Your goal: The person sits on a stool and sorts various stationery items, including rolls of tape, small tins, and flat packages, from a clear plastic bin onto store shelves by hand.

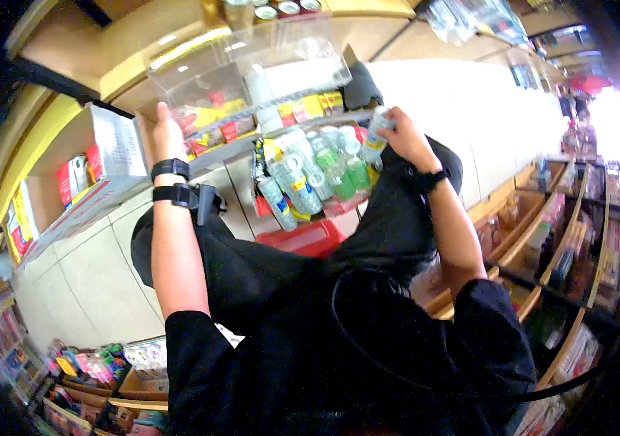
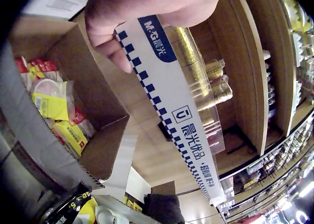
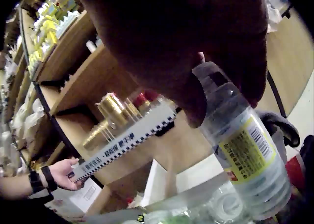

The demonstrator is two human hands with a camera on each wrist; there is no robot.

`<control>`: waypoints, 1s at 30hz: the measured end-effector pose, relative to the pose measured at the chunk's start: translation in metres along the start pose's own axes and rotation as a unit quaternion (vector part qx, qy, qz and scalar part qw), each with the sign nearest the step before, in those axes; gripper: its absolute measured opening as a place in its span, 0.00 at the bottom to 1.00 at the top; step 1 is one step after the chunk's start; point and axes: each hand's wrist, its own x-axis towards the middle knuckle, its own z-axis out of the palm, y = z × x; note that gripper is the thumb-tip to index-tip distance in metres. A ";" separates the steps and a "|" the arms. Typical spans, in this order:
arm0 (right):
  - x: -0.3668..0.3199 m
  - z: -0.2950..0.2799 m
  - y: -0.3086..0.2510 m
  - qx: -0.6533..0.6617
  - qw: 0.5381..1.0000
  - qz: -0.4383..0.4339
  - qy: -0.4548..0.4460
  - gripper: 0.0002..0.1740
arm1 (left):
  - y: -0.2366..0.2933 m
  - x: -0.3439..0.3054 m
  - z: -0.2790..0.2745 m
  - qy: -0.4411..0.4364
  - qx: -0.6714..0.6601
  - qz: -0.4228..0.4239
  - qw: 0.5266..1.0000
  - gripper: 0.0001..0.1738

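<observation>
My left hand (image 1: pixel 169 134) grips one end of a clear plastic display box (image 1: pixel 201 83). Along its front runs a white strip (image 2: pixel 171 111) with blue checks and lettering; in the left wrist view my fingers curl round that end. On the other side, my right hand (image 1: pixel 408 138) pinches the top of a clear-wrapped stack of tape rolls (image 3: pixel 250 155) with a yellow barcode label. Just below it, between my knees, many similar packs of tape (image 1: pixel 299 185) are heaped, some clear, some greenish. Gold rolls (image 3: pixel 114 110) show behind the strip in the right wrist view.
An open cardboard box (image 2: pixel 98 111) with yellow-and-red packets stands at the left. A red plastic stool or bin (image 1: pixel 302 238) sits between my legs. Wooden shelves (image 1: pixel 368 29) rise ahead, and slanted racks of goods (image 1: pixel 542 247) line the right.
</observation>
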 end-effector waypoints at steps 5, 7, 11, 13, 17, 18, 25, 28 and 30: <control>0.000 -0.024 -0.007 0.121 0.981 -0.118 0.091 0.17 | 0.008 -0.014 0.008 0.053 -0.006 0.026 0.998 0.37; -0.006 -0.041 -0.022 0.138 0.981 -0.102 0.096 0.15 | 0.003 -0.003 0.003 0.001 0.020 -0.023 1.000 0.40; -0.012 -0.046 -0.015 0.137 0.973 -0.141 0.124 0.15 | -0.004 0.003 0.001 -0.010 0.001 -0.012 1.000 0.41; -0.016 -0.044 -0.007 0.143 0.971 -0.141 0.133 0.15 | 0.001 -0.001 0.002 -0.011 0.001 -0.020 1.000 0.41; -0.035 -0.041 0.000 0.244 0.953 -0.054 0.171 0.13 | 0.009 -0.015 0.005 0.000 0.015 -0.041 0.999 0.37; -0.039 -0.042 -0.001 0.274 0.946 -0.011 0.174 0.13 | 0.010 -0.016 0.007 0.007 0.016 -0.038 0.999 0.36; -0.047 -0.035 0.006 0.436 0.884 0.088 0.143 0.11 | 0.001 -0.003 0.004 0.023 0.003 -0.020 1.000 0.35; -0.045 -0.037 -0.010 0.552 0.822 0.100 0.099 0.07 | -0.004 0.001 0.003 0.016 0.005 0.010 1.000 0.36; -0.036 -0.041 -0.026 0.592 0.795 0.110 0.077 0.06 | 0.002 -0.005 0.004 0.005 0.003 0.000 1.000 0.37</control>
